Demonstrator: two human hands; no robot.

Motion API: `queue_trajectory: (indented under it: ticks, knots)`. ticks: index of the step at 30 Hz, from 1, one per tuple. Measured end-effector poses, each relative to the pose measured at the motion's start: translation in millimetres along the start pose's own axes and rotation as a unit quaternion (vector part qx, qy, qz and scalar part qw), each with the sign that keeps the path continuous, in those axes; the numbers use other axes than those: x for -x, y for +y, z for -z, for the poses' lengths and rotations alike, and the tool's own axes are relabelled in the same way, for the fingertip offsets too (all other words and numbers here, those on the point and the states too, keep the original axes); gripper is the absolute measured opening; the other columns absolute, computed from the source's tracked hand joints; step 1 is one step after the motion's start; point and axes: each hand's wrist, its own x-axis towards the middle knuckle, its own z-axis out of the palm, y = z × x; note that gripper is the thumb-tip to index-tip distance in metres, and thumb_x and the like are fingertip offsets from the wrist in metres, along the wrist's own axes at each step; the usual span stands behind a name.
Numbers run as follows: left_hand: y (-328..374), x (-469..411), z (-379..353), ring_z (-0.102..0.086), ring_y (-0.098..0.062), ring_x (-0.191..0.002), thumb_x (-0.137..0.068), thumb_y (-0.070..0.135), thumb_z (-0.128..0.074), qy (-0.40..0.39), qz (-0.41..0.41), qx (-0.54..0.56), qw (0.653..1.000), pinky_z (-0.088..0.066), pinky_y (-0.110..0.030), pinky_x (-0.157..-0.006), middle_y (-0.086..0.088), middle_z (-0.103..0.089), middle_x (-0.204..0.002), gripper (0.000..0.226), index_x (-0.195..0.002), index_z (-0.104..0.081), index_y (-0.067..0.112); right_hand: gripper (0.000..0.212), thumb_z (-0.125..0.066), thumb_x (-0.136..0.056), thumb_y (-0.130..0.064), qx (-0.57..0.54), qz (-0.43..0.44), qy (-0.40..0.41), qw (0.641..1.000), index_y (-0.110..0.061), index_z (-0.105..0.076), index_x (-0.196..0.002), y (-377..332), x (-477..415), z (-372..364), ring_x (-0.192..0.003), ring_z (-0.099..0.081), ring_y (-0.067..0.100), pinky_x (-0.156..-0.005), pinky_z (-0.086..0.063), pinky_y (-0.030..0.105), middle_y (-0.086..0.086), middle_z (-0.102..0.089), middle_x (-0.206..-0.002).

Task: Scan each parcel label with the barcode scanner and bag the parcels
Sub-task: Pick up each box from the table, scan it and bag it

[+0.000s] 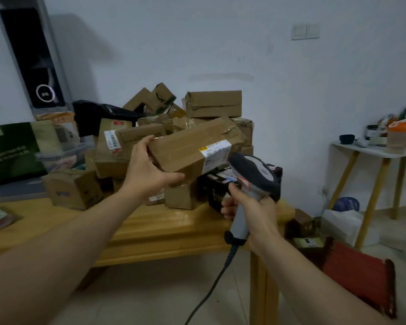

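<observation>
My left hand [148, 171] grips the left end of a long brown cardboard parcel [192, 146], held in the air over the table. A white shipping label [215, 154] wraps the parcel's right part. My right hand [251, 212] holds the grey handle of a barcode scanner [256, 177]. The scanner's dark head sits just right of and below the label, pointing toward it. A coiled-then-straight cable [211, 287] hangs from the handle to the floor. Behind lies a heap of several taped cardboard parcels [213, 104].
The wooden table [162, 231] carries the heap; a black plastic bag [99, 116] lies at its back left beside a green box [12, 151]. A white side table [370, 153] with clutter stands at right. Boxes and a red slatted item [361, 273] sit on the floor.
</observation>
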Motion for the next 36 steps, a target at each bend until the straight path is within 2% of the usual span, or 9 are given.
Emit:
queue_trajectory:
  ticks: [4,9,14,18,21,23,26,31,36]
  knots:
    - [-16,24,60,-0.039,-0.017,-0.126,-0.052,0.022,-0.092,0.054,-0.052,-0.089,0.993,-0.04,-0.04,-0.107,-0.004,-0.035,-0.14,0.112,-0.144,-0.028,0.014,0.014,-0.071,-0.084,-0.017,0.068,0.0,-0.089,0.994,-0.011,-0.06,-0.078,4,27,-43,-0.046,-0.053,0.01,-0.048,-0.046,0.025,0.0,-0.058,-0.053]
    - [-34,44,129,-0.042,-0.022,-0.128,-0.05,0.025,-0.093,0.086,-0.039,-0.149,0.984,-0.038,-0.045,-0.109,-0.008,-0.036,-0.14,0.116,-0.145,-0.027,0.012,0.014,-0.073,-0.08,-0.009,0.148,0.012,-0.16,0.976,-0.01,-0.06,-0.083,16,55,-87,-0.044,-0.051,0.008,-0.046,-0.044,0.023,-0.002,-0.057,-0.052]
    - [-47,58,177,-0.04,-0.021,-0.126,-0.054,0.017,-0.092,0.125,-0.017,-0.183,0.975,-0.036,-0.034,-0.104,-0.007,-0.037,-0.14,0.111,-0.144,-0.028,0.012,0.014,-0.072,-0.081,-0.008,0.18,0.016,-0.199,0.963,-0.009,-0.059,-0.086,24,80,-110,-0.044,-0.05,0.008,-0.045,-0.044,0.021,0.002,-0.056,-0.057]
    - [-56,60,194,-0.043,-0.022,-0.122,-0.056,0.025,-0.091,0.141,0.101,-0.064,0.983,-0.042,-0.038,-0.099,-0.005,-0.042,-0.137,0.107,-0.144,-0.031,0.017,0.015,-0.073,-0.081,-0.008,0.144,-0.014,-0.22,0.965,-0.01,-0.058,-0.084,23,92,-119,-0.046,-0.05,0.01,-0.045,-0.044,0.022,0.002,-0.056,-0.058]
    - [-68,67,202,-0.049,-0.024,-0.119,-0.036,0.043,-0.091,0.153,0.19,0.085,0.966,-0.046,-0.041,-0.101,-0.005,-0.046,-0.134,0.127,-0.145,-0.033,0.015,0.016,-0.072,-0.08,-0.008,0.073,-0.039,-0.224,0.971,-0.009,-0.057,-0.074,18,99,-126,-0.045,-0.05,0.013,-0.045,-0.043,0.026,0.002,-0.055,-0.054]
    - [-75,73,203,-0.052,-0.024,-0.116,-0.026,0.045,-0.088,0.16,0.214,0.134,0.954,-0.049,-0.044,-0.099,-0.005,-0.048,-0.129,0.135,-0.145,-0.033,0.014,0.019,-0.072,-0.08,-0.008,0.02,-0.063,-0.232,0.97,-0.009,-0.057,-0.068,13,101,-131,-0.044,-0.047,0.014,-0.045,-0.041,0.026,0.004,-0.054,-0.054]
    - [-88,79,200,-0.053,-0.023,-0.114,-0.023,0.044,-0.089,0.17,0.224,0.154,0.947,-0.05,-0.043,-0.098,-0.004,-0.05,-0.124,0.134,-0.142,-0.036,0.012,0.02,-0.07,-0.081,-0.008,-0.05,-0.103,-0.245,0.963,-0.009,-0.057,-0.067,8,103,-138,-0.041,-0.045,0.012,-0.042,-0.039,0.023,0.004,-0.052,-0.053]
    - [-97,83,198,-0.054,-0.023,-0.113,-0.008,0.058,-0.09,0.178,0.234,0.153,0.944,-0.049,-0.043,-0.098,-0.004,-0.052,-0.124,0.147,-0.139,-0.04,0.014,0.018,-0.069,-0.079,-0.007,-0.118,-0.172,-0.245,0.947,-0.01,-0.056,-0.068,6,103,-149,-0.036,-0.042,0.01,-0.038,-0.039,0.019,0.002,-0.05,-0.052]
    - [-99,83,196,-0.053,-0.023,-0.114,-0.017,0.052,-0.089,0.178,0.232,0.161,0.943,-0.049,-0.043,-0.099,-0.004,-0.05,-0.125,0.139,-0.14,-0.038,0.015,0.018,-0.068,-0.08,-0.007,-0.148,-0.188,-0.237,0.942,-0.01,-0.055,-0.068,5,100,-156,-0.035,-0.04,0.01,-0.037,-0.037,0.019,0.002,-0.048,-0.05]
